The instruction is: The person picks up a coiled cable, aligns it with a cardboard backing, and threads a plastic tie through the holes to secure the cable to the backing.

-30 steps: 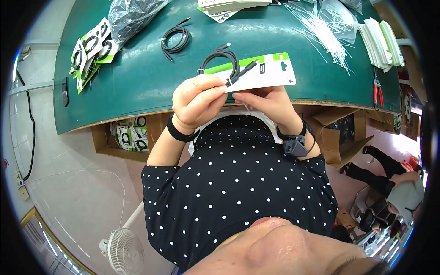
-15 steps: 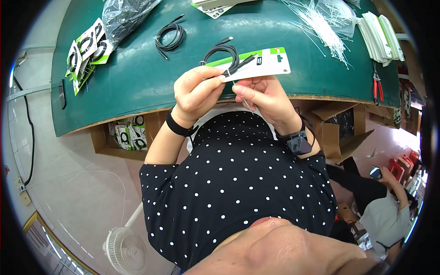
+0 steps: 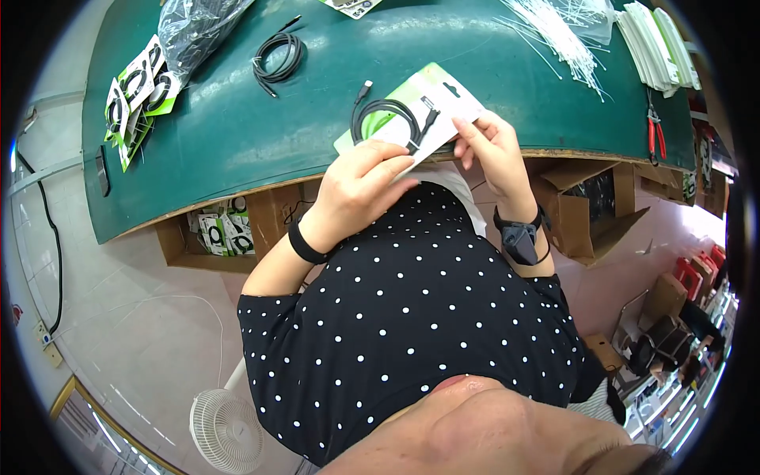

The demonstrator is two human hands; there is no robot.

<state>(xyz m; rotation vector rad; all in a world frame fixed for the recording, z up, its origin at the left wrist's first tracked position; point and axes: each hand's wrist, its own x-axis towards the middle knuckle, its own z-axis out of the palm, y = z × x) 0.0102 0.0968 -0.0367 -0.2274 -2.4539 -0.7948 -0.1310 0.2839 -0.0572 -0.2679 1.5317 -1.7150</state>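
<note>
A white and green hanging card (image 3: 443, 99) is tilted in front of me, above the near edge of the table. A coiled black cable (image 3: 414, 127) lies against its face, one plug sticking out past the card's left side and the other lying on the card. Wrapped round the card's lower edge and the coil, my left hand (image 3: 360, 186) grips both. A small white tie shows on the coil beside those fingers. My right hand (image 3: 497, 150) pinches the card's right edge between thumb and fingers; some of its fingertips are hidden behind the card.
Another coiled cable (image 3: 279, 59) lies on the green table (image 3: 214, 142). Carded cables (image 3: 131, 95) and a grey plastic bag (image 3: 198, 32) are at left. White cable ties (image 3: 558, 39), stacked cards (image 3: 649, 51) and red-handled pliers (image 3: 656, 138) lie right. Open cartons (image 3: 590, 214) stand below.
The card has turned so that more of its face shows, its hole end pointing up and right. My right hand has gone from the tie's tail below the coil to the card's right edge.
</note>
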